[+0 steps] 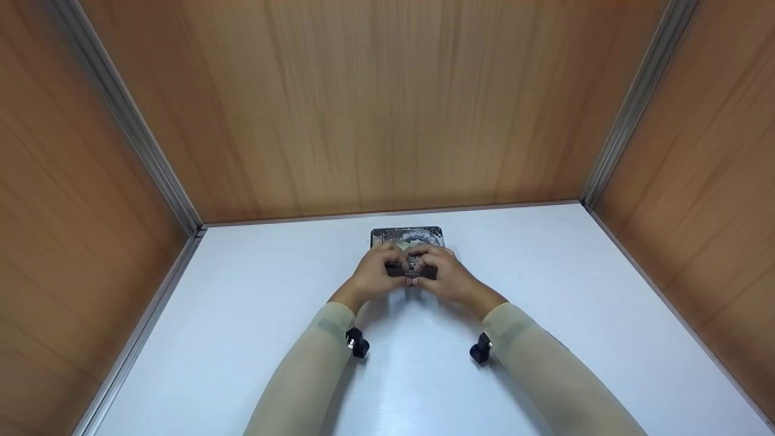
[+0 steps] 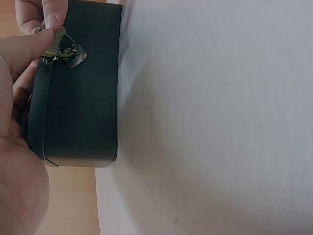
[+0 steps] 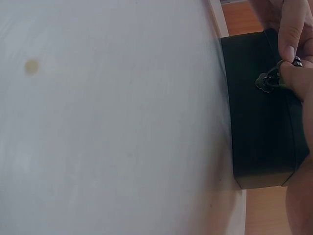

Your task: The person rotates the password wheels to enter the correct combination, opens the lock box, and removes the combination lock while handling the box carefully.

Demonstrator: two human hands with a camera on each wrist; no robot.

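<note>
- Both forearms, clad in beige sleeves, are stretched forward and angled inward.
- The left hand [image 1: 373,275] and right hand [image 1: 445,274] are brought together, fingertips curled in a pinch.

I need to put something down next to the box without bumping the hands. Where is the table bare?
The white table is bare left of the small dark box with a brass clasp, out to the left wood-panel wall, and likewise right of it, to the right wood-panel wall. It is crowded at the box's front, where the left hand and right hand work the clasp.
</note>
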